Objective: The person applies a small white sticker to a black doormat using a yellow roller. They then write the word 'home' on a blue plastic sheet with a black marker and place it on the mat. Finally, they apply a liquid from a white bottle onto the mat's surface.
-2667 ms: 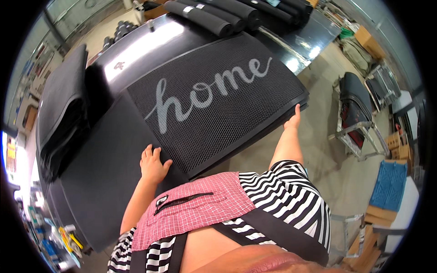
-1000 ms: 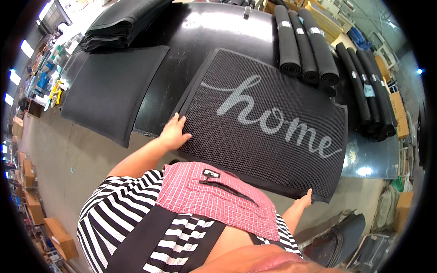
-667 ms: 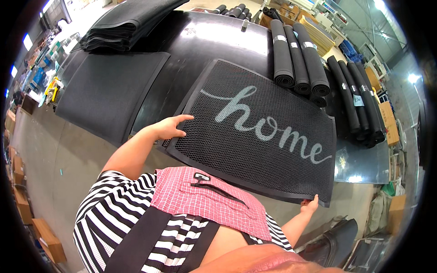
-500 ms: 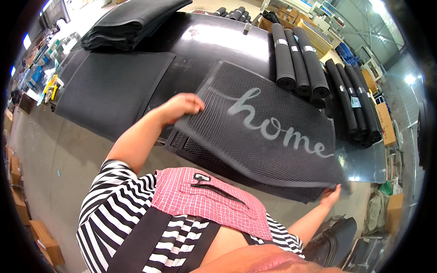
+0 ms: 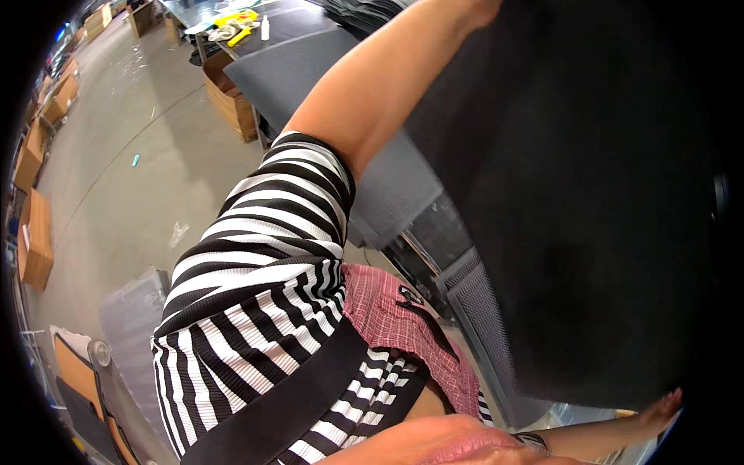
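A large black door mat [image 5: 589, 209] is raised close in front of me, its plain dark face toward me, filling the right half of the view. At its upper edge my left hand [image 5: 484, 11] grips it, the fingers mostly cut off by the frame and the mat. Low on the right, my right hand [image 5: 664, 407] is closed at the mat's lower corner. Below it, the mesh-patterned edge of another black mat [image 5: 477, 298] shows on the table. A plain dark mat [image 5: 395, 190] lies to the left, overhanging the table edge.
A cardboard box [image 5: 227, 101] stands beside the far table end, where yellow tools [image 5: 236, 19] and a white bottle [image 5: 265, 29] lie or stand. More cartons [image 5: 35, 240] line the left. A plastic scrap [image 5: 178, 232] lies on the floor.
The mat with pale lettering has been lifted from the table and swung up close, its lettering now out of sight. My left arm has risen, and the view has turned left.
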Tool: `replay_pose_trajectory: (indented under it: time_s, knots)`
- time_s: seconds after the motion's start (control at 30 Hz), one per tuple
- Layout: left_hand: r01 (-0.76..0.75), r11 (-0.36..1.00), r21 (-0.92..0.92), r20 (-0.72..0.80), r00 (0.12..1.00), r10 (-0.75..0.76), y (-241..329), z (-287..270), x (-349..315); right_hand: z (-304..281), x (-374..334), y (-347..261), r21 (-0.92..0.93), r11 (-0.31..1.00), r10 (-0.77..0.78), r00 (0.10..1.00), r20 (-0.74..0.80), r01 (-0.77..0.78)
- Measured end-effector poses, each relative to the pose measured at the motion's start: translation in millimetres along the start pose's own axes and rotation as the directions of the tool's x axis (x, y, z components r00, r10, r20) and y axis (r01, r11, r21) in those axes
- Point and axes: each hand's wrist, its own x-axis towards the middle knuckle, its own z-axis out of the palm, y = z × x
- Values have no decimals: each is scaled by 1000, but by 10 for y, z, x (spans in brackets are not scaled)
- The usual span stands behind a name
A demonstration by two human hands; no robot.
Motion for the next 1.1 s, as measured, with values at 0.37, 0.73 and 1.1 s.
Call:
replay_pose_trajectory:
  time_s: [0.37,0.73,1.1]
  knots:
    - [-92,383,919,-42,943,329,-35,-3093,1153,4217,-3083,2967,-70,525,721,400,565,-848]
    - [438,-350,828,-437,895,87,794,-4874,-2529,2854,-5904,3336,-743,629,580,497,645,229]
    - [851,511,-119,-992,-76,-104,1310,-5935,-3384,3427,-6019,3412,-669,352,925,352,142,-654]
